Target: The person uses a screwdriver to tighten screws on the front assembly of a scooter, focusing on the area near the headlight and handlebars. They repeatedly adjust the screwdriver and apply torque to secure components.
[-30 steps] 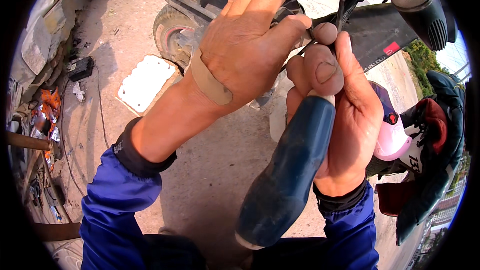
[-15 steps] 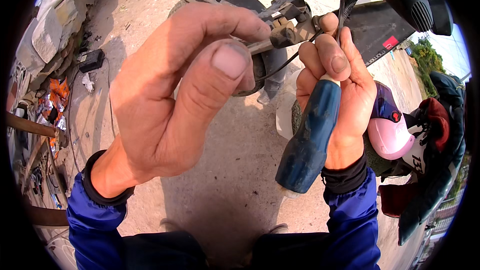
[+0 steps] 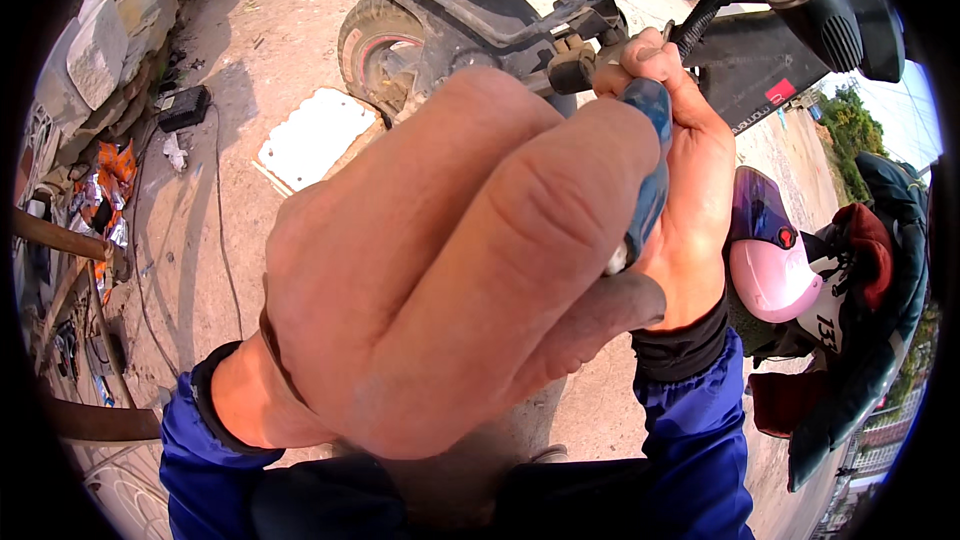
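Observation:
My left hand (image 3: 470, 260) fills the middle of the view, fingers curled around a blue-handled screwdriver (image 3: 655, 185). Its pale butt end shows beside my left fingers; most of the handle is hidden by that hand. Beyond it, my right hand (image 3: 685, 170) is closed, its fingers folded near the top of the handle, where the shaft would be; the tip is out of sight. Right beside those fingers are a black ribbed cable sleeve (image 3: 700, 22) and the dark frame of a vehicle (image 3: 500, 15).
A dusty wheel (image 3: 375, 50) stands at the top, with a white board (image 3: 318, 138) on the ground below it. To the right are a pink helmet (image 3: 770, 275) and a dark padded cover (image 3: 865, 340). Stones (image 3: 98, 58) and orange wrappers (image 3: 115, 170) line the left.
My left hand has moved right and down, from partly open beside the screwdriver to wrapped around its handle. My right fingers have folded in. The wheel and white board have come into sight.

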The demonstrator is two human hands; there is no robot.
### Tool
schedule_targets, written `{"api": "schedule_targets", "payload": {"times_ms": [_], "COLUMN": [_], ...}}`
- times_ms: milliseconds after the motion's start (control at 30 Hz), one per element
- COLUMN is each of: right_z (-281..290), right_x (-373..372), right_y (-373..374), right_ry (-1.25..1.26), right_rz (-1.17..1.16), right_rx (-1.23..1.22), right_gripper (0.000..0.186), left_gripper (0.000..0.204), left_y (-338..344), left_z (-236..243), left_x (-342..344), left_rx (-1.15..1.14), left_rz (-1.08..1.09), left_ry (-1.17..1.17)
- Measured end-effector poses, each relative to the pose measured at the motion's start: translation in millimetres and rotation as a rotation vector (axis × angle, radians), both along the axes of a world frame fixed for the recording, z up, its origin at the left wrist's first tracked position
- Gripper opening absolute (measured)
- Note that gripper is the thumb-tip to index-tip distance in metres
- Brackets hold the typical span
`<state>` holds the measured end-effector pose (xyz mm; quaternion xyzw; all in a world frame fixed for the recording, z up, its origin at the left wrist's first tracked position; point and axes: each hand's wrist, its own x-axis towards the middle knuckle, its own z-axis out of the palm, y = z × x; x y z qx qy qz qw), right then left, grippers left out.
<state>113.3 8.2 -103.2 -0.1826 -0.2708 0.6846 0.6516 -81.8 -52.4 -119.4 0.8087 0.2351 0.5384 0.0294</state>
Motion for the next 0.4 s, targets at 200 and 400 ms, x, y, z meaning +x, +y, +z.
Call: {"api": "schedule_targets", "payload": {"times_ms": [200, 400], "right_z": [-3, -3], "right_x": [3, 2], "right_y": [-27, -30], "right_ry": [-0.384, -0.422], "right_rz": [-0.022, 0.019], "right_rx": [0.162, 0.244], "right_gripper": [0.023, 0.026], "left_gripper": [0.055, 0.054], "left_y": [-5, -10], "left_z": [-32, -43], "left_x": [14, 17], "left_rx": [0.130, 0.121], "left_rz": [0.004, 0.006], "left_ry": [0.008, -0.021]}}
